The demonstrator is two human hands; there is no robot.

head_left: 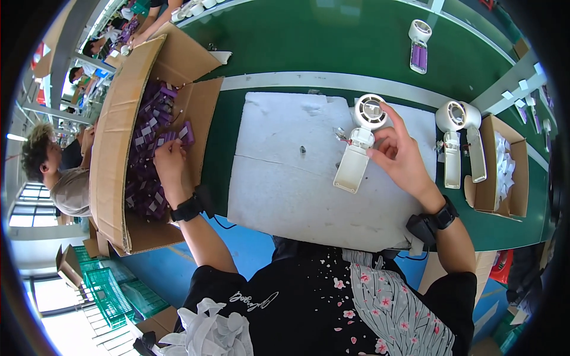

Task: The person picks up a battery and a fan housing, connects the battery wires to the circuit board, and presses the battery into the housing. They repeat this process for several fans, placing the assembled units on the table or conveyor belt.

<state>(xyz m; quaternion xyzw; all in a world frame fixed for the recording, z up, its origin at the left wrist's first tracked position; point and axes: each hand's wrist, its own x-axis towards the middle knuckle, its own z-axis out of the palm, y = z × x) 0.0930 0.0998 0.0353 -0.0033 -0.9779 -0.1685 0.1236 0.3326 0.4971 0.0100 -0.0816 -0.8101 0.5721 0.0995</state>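
Observation:
My left hand (170, 161) reaches into an open cardboard box (119, 148) on the left. Its fingers are pinched on one of the purple battery packs (163, 140); the fingertips are partly hidden. Many more such packs with white labels lie heaped around it. On a pale foam mat, my right hand (399, 151) grips a white handheld fan (351, 169), index finger along its round head and thumb by the neck. The fan's handle is an open, hollow shell pointing toward me, with small wires and a connector (340, 134) sticking out beside the neck.
Two similar white fans (452, 157) lie right of the foam mat (279, 184), beside a small cardboard box (518, 172) of white pieces. Another fan (419, 47) with purple cells lies on the green surface beyond the grey strip. A dark bit (303, 149) sits on the mat. Co-workers are at left.

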